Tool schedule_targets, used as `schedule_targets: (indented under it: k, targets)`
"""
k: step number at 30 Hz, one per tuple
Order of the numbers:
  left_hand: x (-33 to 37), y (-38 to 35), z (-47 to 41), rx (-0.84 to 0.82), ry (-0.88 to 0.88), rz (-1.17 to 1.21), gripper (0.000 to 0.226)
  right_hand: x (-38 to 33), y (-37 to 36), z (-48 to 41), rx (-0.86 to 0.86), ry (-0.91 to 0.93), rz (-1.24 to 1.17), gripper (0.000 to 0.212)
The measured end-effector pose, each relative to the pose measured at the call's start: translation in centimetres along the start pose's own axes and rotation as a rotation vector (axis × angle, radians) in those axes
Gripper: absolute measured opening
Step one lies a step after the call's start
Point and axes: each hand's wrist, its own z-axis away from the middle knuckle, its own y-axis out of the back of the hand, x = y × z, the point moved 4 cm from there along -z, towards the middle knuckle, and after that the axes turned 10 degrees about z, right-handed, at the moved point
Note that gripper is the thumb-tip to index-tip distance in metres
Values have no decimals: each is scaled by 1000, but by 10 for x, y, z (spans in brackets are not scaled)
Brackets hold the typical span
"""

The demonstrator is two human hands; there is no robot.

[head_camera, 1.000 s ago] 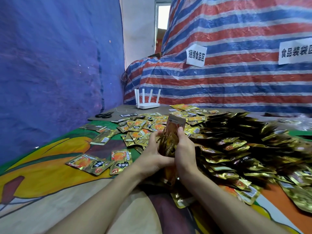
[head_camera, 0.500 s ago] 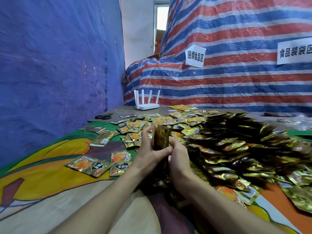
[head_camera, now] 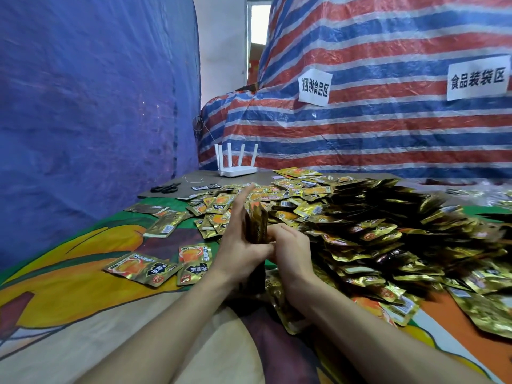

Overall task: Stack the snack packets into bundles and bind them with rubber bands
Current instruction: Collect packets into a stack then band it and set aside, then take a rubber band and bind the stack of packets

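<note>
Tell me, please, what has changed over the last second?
The stack of packets turned from face-on to edge-on and sank slightly. The left hand straightened its fingers flat against it; the right hand kept gripping it. The packet heap, scissors and router stayed put.

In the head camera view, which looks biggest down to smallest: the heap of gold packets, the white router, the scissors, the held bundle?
1. Heap of gold packets.
2. White router and bundle: about alike; the bundle is nearer and half hidden, so unranked.
3. Scissors, smallest.
</note>
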Motion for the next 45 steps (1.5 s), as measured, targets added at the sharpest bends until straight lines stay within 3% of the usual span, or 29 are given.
schedule_targets:
  k: [3, 5, 8, 14, 19, 22, 25, 28, 32, 41, 45]
  targets:
    - [4, -7, -1, -39, -1, -52, 72, -8, 5, 3, 1, 30, 139, 55]
    - [8, -9, -1, -49, -16, -72, 65, -21, 11, 3, 95, 86, 212, 36]
    - [16, -14, 2, -100, -32, -71, 67, -42, 22, 6, 219, 190, 289, 7]
    - [32, -43, 7, -243, -56, -85, 70, -54, 62, 25, 197, 287, 543, 8]
    - [51, -90, 14, -316, -104, -55, 65, -72, 158, 40, 317, 316, 846, 2]
    - [58, -115, 21, -388, -111, -63, 65, -83, 233, 45, 374, 190, 1191, 4]
    - [62, -129, 28, -424, -112, -77, 67, -89, 306, 49, 313, -124, 1586, 5]
    - [61, -137, 33, -464, -83, -70, 66, -80, 351, 57, 205, -325, 1802, 14]
    - [53, -140, 35, -470, -33, -77, 63, -49, 378, 69, 101, -495, 1895, 19]
    - [42, -118, 25, -381, 33, -88, 64, -63, 396, 68, 225, -466, 1679, 27]
    - [38, -106, 14, -337, 65, -73, 65, -75, 397, 70, 207, -517, 1621, 17]
